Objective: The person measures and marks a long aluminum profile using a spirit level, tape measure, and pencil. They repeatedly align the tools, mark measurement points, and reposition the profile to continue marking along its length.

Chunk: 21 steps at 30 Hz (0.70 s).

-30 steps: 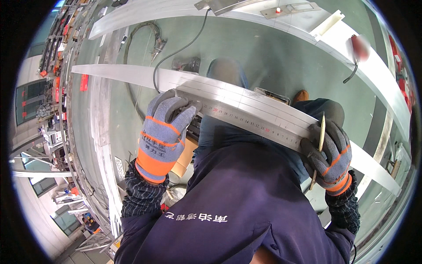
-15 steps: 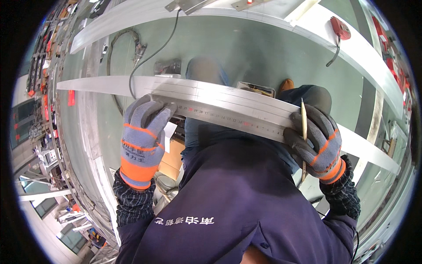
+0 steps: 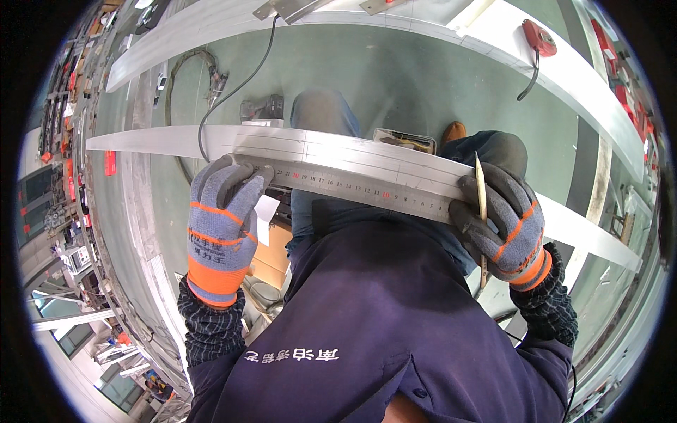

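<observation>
A steel ruler (image 3: pixel 352 186) lies along the near edge of a long silver metal bar (image 3: pixel 395 162) with thin lines marked across it. My left hand (image 3: pixel 224 225), in a grey and orange work glove, grips the ruler's left end, fingers bent over it and the bar. My right hand (image 3: pixel 502 227), gloved alike, pinches the ruler's right end. A slim pale pencil-like stick (image 3: pixel 482 190) is also held in the right hand, its point upward past the bar's far side. Both ruler ends are hidden under the gloves.
Farther off, a second pale bar (image 3: pixel 437 37) runs across, bearing a red tape measure (image 3: pixel 539 39) and metal brackets (image 3: pixel 300 8). A dark cable (image 3: pixel 243 92) hangs over the near bar's left part. An open box (image 3: pixel 405 139) sits below, beyond the bar. Cardboard (image 3: pixel 271 254) stands lower left.
The whole view has shifted slightly, so the scene sits a little farther left. Both hands keep their hold on the ruler; the stick stays in the right hand.
</observation>
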Tool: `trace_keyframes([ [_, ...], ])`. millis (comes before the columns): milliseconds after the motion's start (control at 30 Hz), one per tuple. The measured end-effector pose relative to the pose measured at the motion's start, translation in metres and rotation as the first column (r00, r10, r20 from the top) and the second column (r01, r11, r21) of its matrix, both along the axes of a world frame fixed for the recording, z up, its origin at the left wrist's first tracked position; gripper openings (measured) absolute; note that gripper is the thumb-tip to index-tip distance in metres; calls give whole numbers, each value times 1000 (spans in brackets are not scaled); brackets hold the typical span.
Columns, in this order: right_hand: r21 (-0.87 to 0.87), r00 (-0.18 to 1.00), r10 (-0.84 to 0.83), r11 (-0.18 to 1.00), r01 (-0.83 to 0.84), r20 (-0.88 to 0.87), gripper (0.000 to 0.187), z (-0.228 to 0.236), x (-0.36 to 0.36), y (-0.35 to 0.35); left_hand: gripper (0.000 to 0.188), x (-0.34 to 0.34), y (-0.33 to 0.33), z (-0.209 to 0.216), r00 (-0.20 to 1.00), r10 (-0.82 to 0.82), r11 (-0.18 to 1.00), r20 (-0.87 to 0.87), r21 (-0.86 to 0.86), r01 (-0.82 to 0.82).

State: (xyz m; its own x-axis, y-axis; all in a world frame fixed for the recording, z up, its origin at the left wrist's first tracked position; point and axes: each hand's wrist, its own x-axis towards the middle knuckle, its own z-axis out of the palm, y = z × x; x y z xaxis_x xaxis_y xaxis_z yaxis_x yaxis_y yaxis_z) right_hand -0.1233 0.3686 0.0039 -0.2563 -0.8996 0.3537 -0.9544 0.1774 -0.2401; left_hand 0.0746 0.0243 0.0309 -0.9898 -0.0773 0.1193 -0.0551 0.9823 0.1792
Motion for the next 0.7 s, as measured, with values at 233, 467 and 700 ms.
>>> trace_keyframes([
  [233, -27, 1000, 1, 1000, -1, -15, 39, -4, 0, 2, 59, -5, 2, 1, 1000, -5, 1000, 2, -31, 5],
  [467, -2, 1000, -10, 1000, 10, -9, 42, -3, 3, 1, 64, -2, -2, -4, 1000, -12, 997, -19, -72, 11],
  [700, 9, 1000, -12, 1000, 12, -12, 43, -4, 2, 3, 63, -1, -5, -6, 999, -24, 997, -27, -72, 22],
])
